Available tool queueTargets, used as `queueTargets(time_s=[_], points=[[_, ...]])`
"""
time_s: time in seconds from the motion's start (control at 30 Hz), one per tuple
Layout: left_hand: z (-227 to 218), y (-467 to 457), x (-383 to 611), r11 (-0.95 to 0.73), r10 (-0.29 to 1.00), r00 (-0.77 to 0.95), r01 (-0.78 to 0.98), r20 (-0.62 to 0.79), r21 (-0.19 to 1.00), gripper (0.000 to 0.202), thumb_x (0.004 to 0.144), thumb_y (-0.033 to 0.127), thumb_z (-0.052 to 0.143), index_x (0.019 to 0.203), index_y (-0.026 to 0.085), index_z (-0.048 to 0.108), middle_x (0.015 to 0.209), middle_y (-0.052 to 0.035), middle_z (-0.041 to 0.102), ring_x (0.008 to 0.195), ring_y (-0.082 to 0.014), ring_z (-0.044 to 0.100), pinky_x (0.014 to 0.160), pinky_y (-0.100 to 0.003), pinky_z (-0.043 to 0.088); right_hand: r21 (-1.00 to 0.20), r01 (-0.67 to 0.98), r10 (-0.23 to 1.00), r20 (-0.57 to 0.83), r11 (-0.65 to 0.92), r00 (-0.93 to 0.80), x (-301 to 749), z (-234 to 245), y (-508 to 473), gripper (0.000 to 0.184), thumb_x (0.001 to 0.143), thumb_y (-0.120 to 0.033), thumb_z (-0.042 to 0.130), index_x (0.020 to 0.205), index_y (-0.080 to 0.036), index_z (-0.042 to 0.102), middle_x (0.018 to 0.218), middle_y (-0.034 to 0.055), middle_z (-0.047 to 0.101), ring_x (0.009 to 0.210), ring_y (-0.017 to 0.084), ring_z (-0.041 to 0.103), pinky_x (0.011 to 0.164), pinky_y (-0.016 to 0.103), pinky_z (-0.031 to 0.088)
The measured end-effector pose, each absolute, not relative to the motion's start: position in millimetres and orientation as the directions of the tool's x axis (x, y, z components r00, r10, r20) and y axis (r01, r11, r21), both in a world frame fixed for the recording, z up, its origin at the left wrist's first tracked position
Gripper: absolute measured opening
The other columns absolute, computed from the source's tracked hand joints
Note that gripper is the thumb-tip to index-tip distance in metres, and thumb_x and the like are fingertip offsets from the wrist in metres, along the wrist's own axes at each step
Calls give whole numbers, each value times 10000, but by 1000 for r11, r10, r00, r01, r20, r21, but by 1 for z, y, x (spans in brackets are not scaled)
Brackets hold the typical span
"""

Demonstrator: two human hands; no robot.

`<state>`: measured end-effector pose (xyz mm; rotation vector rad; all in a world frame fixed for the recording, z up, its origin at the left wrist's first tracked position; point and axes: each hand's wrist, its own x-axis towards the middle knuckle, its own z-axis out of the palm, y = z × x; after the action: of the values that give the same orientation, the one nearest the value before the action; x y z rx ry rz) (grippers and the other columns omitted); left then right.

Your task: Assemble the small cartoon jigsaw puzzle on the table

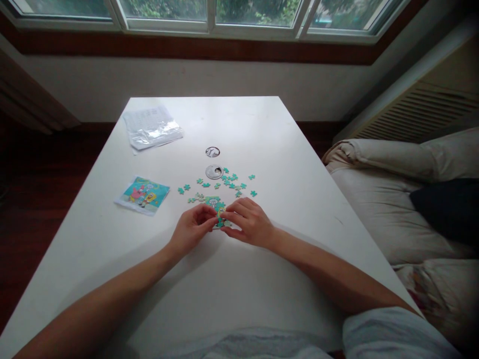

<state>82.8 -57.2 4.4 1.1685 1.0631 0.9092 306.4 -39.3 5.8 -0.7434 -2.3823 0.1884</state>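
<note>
A partly joined jigsaw puzzle (212, 201) with cartoon figures on green lies on the white table, between and just beyond my hands. My left hand (194, 223) is closed in a pinch at its left side, with thumb and forefinger on a jigsaw piece (220, 222) near the lower edge. From the other side, my right hand (250, 220) has its curved fingers and thumb on the same part of the puzzle. My fingers hide some of the pieces there. Several loose green jigsaw pieces (234, 177) are scattered beyond the hands.
A picture packet (145, 195) with cartoon figures lies left of the puzzle. Clear plastic wrapping with paper (153, 127) rests at the far left of the table (299, 199). A round metal fitting (214, 172) and a round hole (212, 152) are mid-table. A sofa (374, 209) stands right.
</note>
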Motion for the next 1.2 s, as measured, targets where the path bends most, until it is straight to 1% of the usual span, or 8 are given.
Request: queueTargets(time_s=[0.23,0.3,0.37,0.43,0.5,0.63,0.8,1.2], points=[[5,-59,86,152,947,289,-12,-142,988,289,841,398,799,961,180,652,803,0,691,712,-126,635,653,-225,508,-225,489,519,582,843,-626,306,4,-39,236,933,-360,680,1137,-242,677,960,70,714,895,245,617,800,426,485],[6,-61,85,86,957,273,66,-101,994,242,885,387,747,987,190,651,848,-9,702,748,-142,654,684,-248,525,-235,492,525,595,838,-609,308,4,-38,240,925,-349,688,1129,-224,673,955,72,714,897,241,619,806,421,484],[9,-63,82,-55,969,245,237,-5,970,167,938,352,679,1013,205,662,913,-21,718,808,-161,669,744,-281,537,-256,506,548,587,824,-595,312,3,-38,243,922,-341,689,1133,-221,669,968,75,713,912,241,621,821,421,485],[10,-64,77,-265,949,278,452,148,852,108,965,292,625,1027,222,680,964,-29,726,880,-185,667,821,-325,536,-267,520,568,571,811,-592,317,2,-37,243,920,-333,689,1132,-218,666,984,79,711,925,243,621,834,424,488],[10,-65,73,-476,868,424,565,258,674,128,961,229,602,1055,237,688,1049,-43,733,1004,-222,658,931,-388,523,-265,524,574,543,810,-613,323,1,-35,230,920,-327,687,1121,-217,665,992,80,709,931,245,620,840,422,490],[2,-64,67,-706,696,669,570,263,419,238,937,195,623,1161,252,679,1333,-65,674,1259,-273,580,1126,-486,435,-248,514,566,471,821,-677,331,-2,-30,204,930,-324,666,1101,-213,668,997,82,706,941,245,617,839,408,493],[-6,-62,63,-699,711,669,637,217,324,291,973,228,598,1258,245,654,1402,-73,635,1270,-276,571,1113,-499,448,-258,526,584,429,810,-689,335,-5,-25,204,946,-344,649,1091,-201,668,1007,91,701,969,250,614,864,405,493],[-6,-62,62,-687,725,654,667,214,288,308,985,224,589,1287,242,644,1414,-67,622,1276,-280,554,1127,-514,441,-205,533,571,347,821,-744,329,-12,-24,204,967,-367,625,1068,-198,674,1009,91,688,961,247,585,848,389,469]])
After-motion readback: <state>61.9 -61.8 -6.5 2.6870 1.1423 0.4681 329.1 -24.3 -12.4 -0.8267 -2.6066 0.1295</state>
